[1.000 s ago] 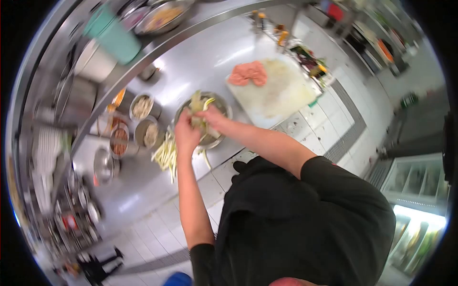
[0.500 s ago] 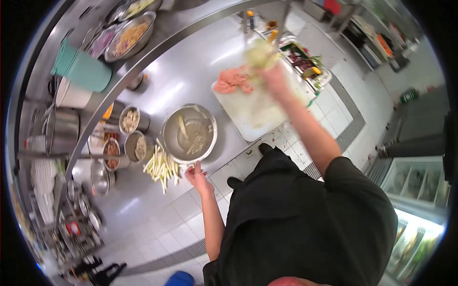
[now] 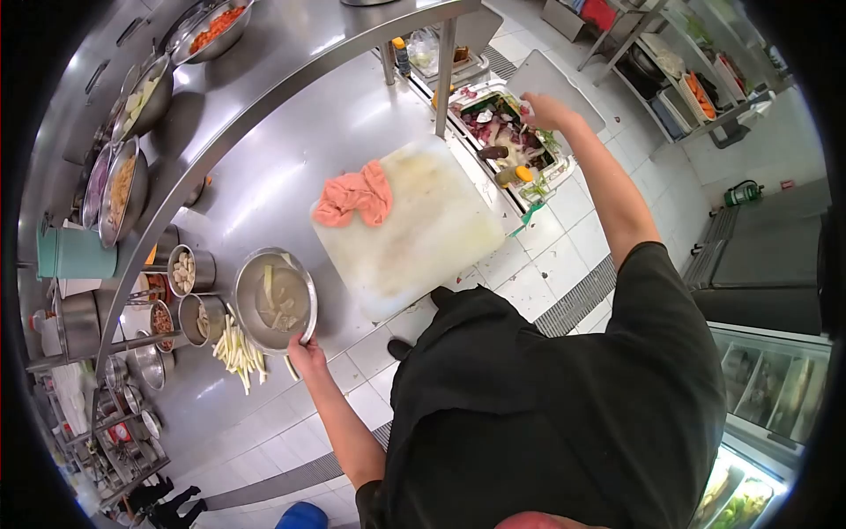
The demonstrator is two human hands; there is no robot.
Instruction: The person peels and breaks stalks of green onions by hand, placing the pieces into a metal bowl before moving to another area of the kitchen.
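My left hand (image 3: 307, 354) grips the near rim of a round metal bowl (image 3: 305, 280), thumb and fingers closed at its edge. Inside the bowl lie a pale stalk (image 3: 268, 284) and some wet scraps. A pile of cut pale stalks (image 3: 236, 354) sits on the steel counter just left of that hand. My right hand (image 3: 545, 113) is stretched out over a bin of vegetable scraps (image 3: 564, 169), fingers loosely apart and partly hidden. Between the two hands lies a white cutting board (image 3: 414, 256) with a crumpled pink cloth (image 3: 354, 196) on its far left corner.
Metal pots of cut food (image 3: 192, 270) stand left of the bowl. A raised steel shelf (image 3: 291, 66) curves over the counter, bearing bowls of cut vegetables (image 3: 123, 189) and a teal tub (image 3: 77, 253). A yellow-capped bottle (image 3: 514, 175) lies by the scrap bin.
My right hand has moved from above the board to the scrap bin, and the pale green scraps no longer show in it. My left hand has taken hold of the bowl's rim.
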